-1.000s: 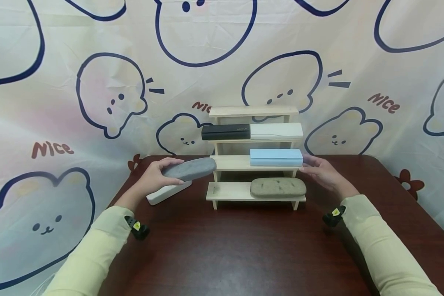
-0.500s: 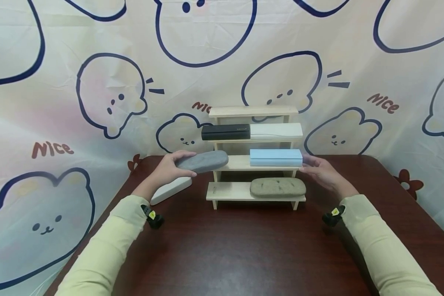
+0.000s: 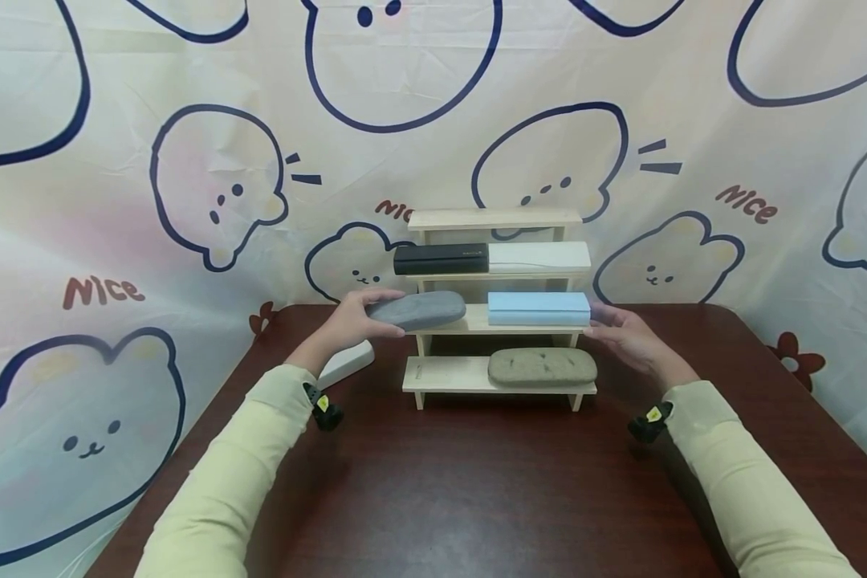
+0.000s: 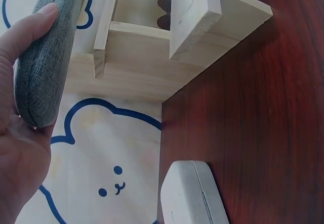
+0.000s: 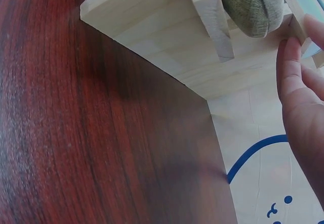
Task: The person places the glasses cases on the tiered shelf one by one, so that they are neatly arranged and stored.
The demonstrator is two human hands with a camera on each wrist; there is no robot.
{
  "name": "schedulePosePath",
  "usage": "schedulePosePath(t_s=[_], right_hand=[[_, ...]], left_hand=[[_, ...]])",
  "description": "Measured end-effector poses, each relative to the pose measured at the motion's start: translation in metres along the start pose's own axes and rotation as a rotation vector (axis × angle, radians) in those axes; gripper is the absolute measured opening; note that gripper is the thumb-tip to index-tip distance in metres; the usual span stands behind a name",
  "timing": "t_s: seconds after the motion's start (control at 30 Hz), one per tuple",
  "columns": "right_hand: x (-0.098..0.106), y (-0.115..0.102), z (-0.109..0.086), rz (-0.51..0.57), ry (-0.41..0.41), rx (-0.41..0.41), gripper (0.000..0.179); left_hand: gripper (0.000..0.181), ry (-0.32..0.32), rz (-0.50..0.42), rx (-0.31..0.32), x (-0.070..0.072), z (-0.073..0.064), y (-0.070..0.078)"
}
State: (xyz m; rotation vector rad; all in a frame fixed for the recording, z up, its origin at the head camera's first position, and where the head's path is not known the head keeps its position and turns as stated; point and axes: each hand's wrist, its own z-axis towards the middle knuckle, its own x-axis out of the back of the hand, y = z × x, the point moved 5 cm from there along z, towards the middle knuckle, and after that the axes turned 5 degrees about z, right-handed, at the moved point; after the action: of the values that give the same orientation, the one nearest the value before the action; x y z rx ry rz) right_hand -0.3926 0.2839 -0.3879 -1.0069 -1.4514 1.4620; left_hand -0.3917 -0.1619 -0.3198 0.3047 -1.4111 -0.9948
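My left hand [image 3: 352, 323] grips the left end of a long grey-blue fabric glasses case [image 3: 425, 310], thumb on the near side. The case is at the left half of the third shelf down on a stepped wooden rack [image 3: 448, 374]; I cannot tell whether it touches the shelf. In the left wrist view the thumb lies along the grey case [image 4: 43, 77]. My right hand [image 3: 632, 339] holds the right end of that same shelf, beside a light-blue glasses case [image 3: 538, 309]. In the right wrist view its fingertips [image 5: 292, 49] straddle the shelf end.
A black case [image 3: 441, 258] and a white case [image 3: 539, 256] share the second shelf. An olive fabric case [image 3: 542, 366] lies on the lowest shelf, at right. Another white case [image 3: 347, 364] lies on the dark table [image 3: 477, 490] under my left wrist. A printed cloth [image 3: 397, 168] hangs behind.
My left hand has carried the grey-blue case rightward and slightly up, from left of the rack to its third shelf. The right hand stays at the shelf's end.
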Motion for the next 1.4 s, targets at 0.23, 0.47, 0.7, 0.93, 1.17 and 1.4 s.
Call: schedulePosePath(t_s=[0.23,0.47,0.7,0.93,1.17,1.4], right_hand=[[0.002,0.001,0.000,-0.007,0.012,-0.003,0.078],[0.003,0.002,0.000,-0.005,0.032,-0.010,0.079],[0.003,0.003,0.000,-0.013,0.018,-0.013,0.081],[0.004,0.002,0.000,-0.015,0.028,-0.013,0.081],[0.002,0.002,0.001,0.003,0.016,-0.012,0.081],[0.002,0.001,0.000,0.007,0.023,-0.014,0.081]], left_hand=[[0.065,-0.028,0.013,-0.033,-0.008,0.012,0.003],[0.067,-0.060,0.039,-0.032,-0.014,0.025,0.003],[0.066,-0.071,0.002,-0.002,-0.017,0.032,-0.001],[0.065,-0.063,0.016,-0.001,-0.020,0.035,-0.002],[0.065,-0.065,0.022,0.030,-0.024,0.039,-0.001],[0.066,-0.064,-0.007,0.044,-0.026,0.039,0.002]])
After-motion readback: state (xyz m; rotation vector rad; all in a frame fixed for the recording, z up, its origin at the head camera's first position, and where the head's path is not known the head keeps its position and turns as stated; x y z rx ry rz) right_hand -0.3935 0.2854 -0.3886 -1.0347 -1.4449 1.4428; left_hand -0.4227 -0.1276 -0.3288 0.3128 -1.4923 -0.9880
